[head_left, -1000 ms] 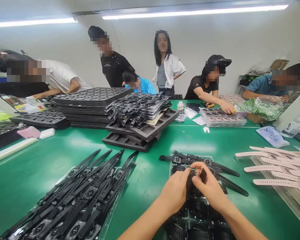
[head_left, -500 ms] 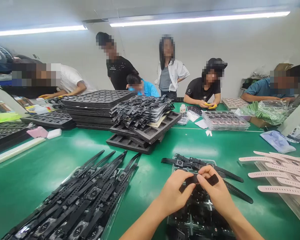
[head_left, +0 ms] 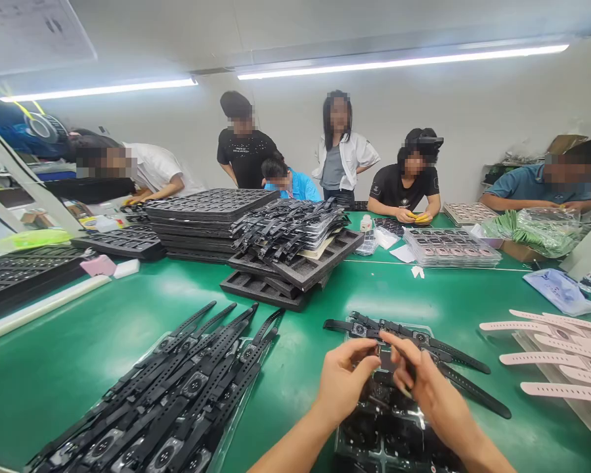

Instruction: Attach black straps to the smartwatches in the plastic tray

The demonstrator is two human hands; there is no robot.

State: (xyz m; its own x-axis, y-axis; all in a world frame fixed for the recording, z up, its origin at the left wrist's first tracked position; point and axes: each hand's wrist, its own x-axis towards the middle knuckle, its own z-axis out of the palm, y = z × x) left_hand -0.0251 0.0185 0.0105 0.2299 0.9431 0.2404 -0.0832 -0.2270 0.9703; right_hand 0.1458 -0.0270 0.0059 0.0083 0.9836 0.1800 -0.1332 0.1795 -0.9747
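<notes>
Over a clear plastic tray point(head_left: 428, 322) of black pieces, my left hand point(head_left: 347, 381) pinches a small dark piece edge-on between thumb and fingertips; a black watch strap is what it looks like, though little of it shows. My right hand point(head_left: 431, 381) is just beside it, index finger stretched toward the left fingertips, the other fingers loosely bent and slightly blurred. I see nothing clearly gripped in it. Black-strapped smartwatches point(head_left: 421, 337) lie across the tray's far end, straps hanging past its right side. Beneath my hands, dark pieces in the compartments are partly hidden.
Left of my hands, another tray holds several black-strapped watches point(head_left: 194, 384). Pale pink straps point(head_left: 536, 359) stick out at right. Black foam trays point(head_left: 192, 230) are stacked ahead, with more watches point(head_left: 285, 226) piled beside them. Several people sit or stand across the green table point(head_left: 177, 286).
My right hand has loosened from the black strap both hands held, its index finger now extended. The black strap end beyond the right fingers no longer shows. The view has shifted slightly.
</notes>
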